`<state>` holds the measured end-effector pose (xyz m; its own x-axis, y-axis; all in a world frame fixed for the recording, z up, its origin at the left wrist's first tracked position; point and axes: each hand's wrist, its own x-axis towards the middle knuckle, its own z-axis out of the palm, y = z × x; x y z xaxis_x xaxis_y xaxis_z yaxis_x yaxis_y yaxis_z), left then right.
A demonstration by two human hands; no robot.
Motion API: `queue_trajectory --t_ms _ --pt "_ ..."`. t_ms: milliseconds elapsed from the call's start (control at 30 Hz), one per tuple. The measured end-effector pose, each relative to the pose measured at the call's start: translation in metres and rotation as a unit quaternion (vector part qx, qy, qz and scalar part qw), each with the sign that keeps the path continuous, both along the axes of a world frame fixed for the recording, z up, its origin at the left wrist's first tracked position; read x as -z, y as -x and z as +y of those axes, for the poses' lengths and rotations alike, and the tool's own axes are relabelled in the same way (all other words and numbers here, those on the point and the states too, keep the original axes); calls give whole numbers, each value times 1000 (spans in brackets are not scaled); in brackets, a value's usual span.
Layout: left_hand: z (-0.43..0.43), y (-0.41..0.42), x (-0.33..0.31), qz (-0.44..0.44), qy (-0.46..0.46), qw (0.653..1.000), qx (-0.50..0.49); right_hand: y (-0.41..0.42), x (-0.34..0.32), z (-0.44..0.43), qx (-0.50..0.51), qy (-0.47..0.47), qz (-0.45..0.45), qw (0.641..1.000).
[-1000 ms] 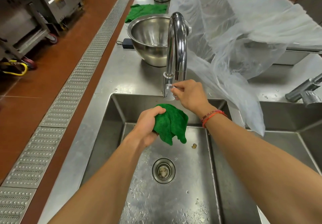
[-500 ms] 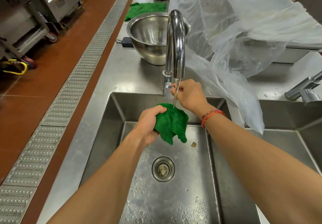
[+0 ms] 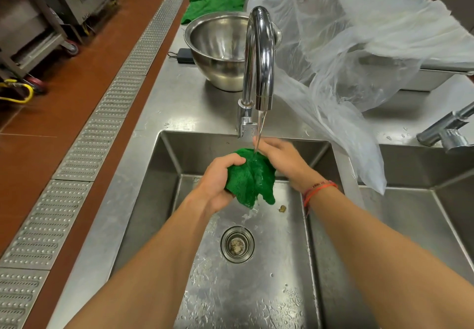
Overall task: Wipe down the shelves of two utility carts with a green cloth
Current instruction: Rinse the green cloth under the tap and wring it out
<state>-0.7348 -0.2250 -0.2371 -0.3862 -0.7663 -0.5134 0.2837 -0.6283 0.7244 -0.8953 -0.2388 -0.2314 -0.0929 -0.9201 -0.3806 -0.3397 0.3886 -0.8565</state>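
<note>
Now I hold the green cloth [image 3: 252, 180] bunched in my left hand [image 3: 220, 182]. The fingers and thumb are curled tight round its left side, so the loose part hangs free over the sink [image 3: 282, 290] and can take the water. The thin stream from the faucet [image 3: 259, 54] falls on the top of the cloth, just beside my right hand [image 3: 279, 157]. This hand lies at the upper edge of the cloth. It is blurred, and I cannot tell if its fingers pinch the fabric or only touch it. I judge this is the wetting step, and no cart shelf is wiped yet. A second cloth [image 3: 210, 8] lies on the counter behind the steel bowl [image 3: 218, 46].
</note>
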Motion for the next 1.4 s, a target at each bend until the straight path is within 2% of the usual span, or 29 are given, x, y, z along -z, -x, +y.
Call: queue_trajectory --t_ms 67,133,200,333,367,433,600,667,833,933,1033,1167,1200,1233,1267,1333,1400 --pt "0 1 1 16 -6 1000 -1 1 20 21 -3 -135 -176 975" --pt "0 1 3 21 -10 1000 -8 2 39 38 4 -195 -314 929" --pt "0 0 7 11 -14 1000 -15 -1 52 52 18 -197 -398 896" --pt "-1 -3 12 -23 -18 999 -14 -12 59 63 9 -162 -502 850" --pt "-1 -4 12 -35 -11 999 -21 -12 57 63 -4 -153 -506 849" --pt "-3 -7 12 -58 7 998 -37 -12 55 62 -3 -134 -469 873" --pt "-6 -12 9 -132 75 986 -62 -10 47 61 128 -113 -353 920" --pt "-7 -15 8 -175 103 977 -63 -10 44 64 146 -101 -300 937" --pt "-7 -28 13 -258 144 955 -41 -6 38 67 80 -20 -125 989" --pt "-3 -30 13 -268 142 953 -21 -2 36 65 54 23 -30 998" --pt "0 -30 14 -239 122 963 -19 -1 39 61 74 58 29 995" --pt "1 -24 12 -189 113 975 -24 -6 35 63 142 94 195 966" --pt "2 -21 10 -186 119 975 -23 -9 31 64 140 76 183 970" --pt "3 -18 9 -186 124 974 -18 -13 28 64 127 39 107 985" --pt "4 -15 8 -189 131 973 -9 -20 24 65 108 -10 -8 994" --pt "6 -11 11 -198 151 968 24 -31 18 66 88 -88 -185 975" --pt "7 -9 13 -204 158 965 50 -38 19 64 101 -100 -263 954"
